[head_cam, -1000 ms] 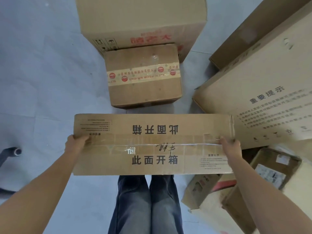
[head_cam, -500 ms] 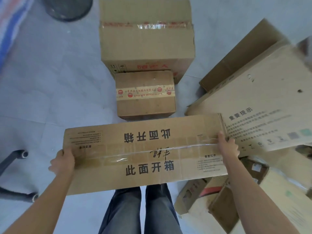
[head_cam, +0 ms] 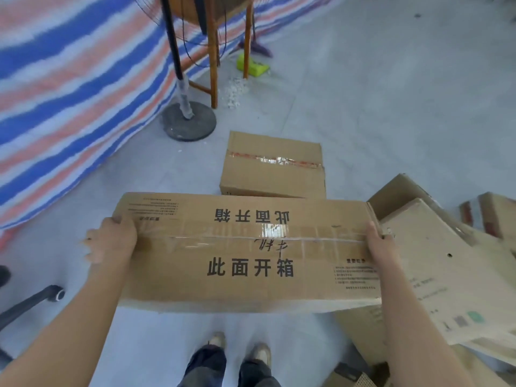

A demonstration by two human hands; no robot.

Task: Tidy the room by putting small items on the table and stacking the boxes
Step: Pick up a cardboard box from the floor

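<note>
I hold a long flat cardboard box (head_cam: 245, 252) with black printed characters and clear tape, level at waist height over the floor. My left hand (head_cam: 110, 240) grips its left end with the thumb on top. My right hand (head_cam: 378, 244) grips its right end. Behind the held box a larger taped carton (head_cam: 275, 167) stands on the grey floor; the small box in front of it is hidden. A big flat carton (head_cam: 444, 272) lies tilted at my right.
A fan stand with a round base (head_cam: 189, 120) and a wooden stool's legs (head_cam: 214, 60) stand ahead left, by a striped tarp (head_cam: 69, 88). A green item (head_cam: 252, 67) and white bits lie beyond. More cartons (head_cam: 494, 216) pile up right. A chair leg (head_cam: 30, 301) is at left.
I have raised the long box and straightened up. The view has tilted forward, so the tarp, fan stand and stool now show and the small taped box is hidden behind the held box.
</note>
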